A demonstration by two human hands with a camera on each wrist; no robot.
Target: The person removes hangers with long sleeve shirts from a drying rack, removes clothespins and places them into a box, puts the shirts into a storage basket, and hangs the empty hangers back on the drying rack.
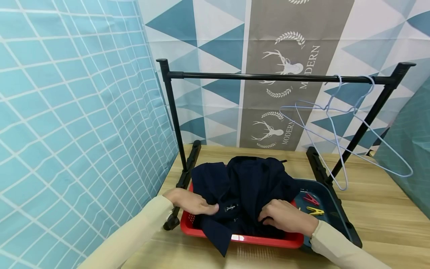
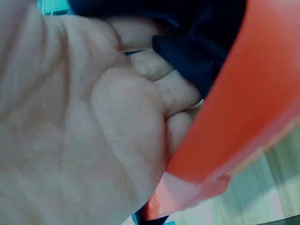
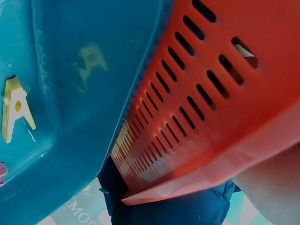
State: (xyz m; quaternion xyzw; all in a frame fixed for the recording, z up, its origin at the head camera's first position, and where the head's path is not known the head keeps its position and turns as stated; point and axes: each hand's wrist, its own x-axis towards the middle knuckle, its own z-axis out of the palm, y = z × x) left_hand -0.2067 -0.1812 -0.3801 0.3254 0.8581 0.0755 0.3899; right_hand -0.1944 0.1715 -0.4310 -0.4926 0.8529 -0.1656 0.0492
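A dark navy shirt (image 1: 245,183) lies bunched in a red basket (image 1: 265,241), a label showing inside its collar and one corner draping over the front rim. At the basket's left end, my left hand (image 1: 196,203) grips the cloth beside the label. The left wrist view shows that hand's curled fingers (image 2: 173,91) against navy fabric, close to the basket's red wall (image 2: 248,89). Toward the right end, my right hand (image 1: 285,216) holds a fold of the shirt between thumb and fingers. Only part of this hand (image 3: 274,183) enters the right wrist view, behind the slotted basket wall.
A dark blue tub (image 1: 339,220) stands right of the basket, containing a red clothespin (image 1: 311,199) and a yellow clothespin (image 1: 315,211). Over both rises a black rack (image 1: 235,76), with two pale blue wire hangers (image 1: 339,138) at its right end. A blue checked curtain (image 1: 77,123) borders the left.
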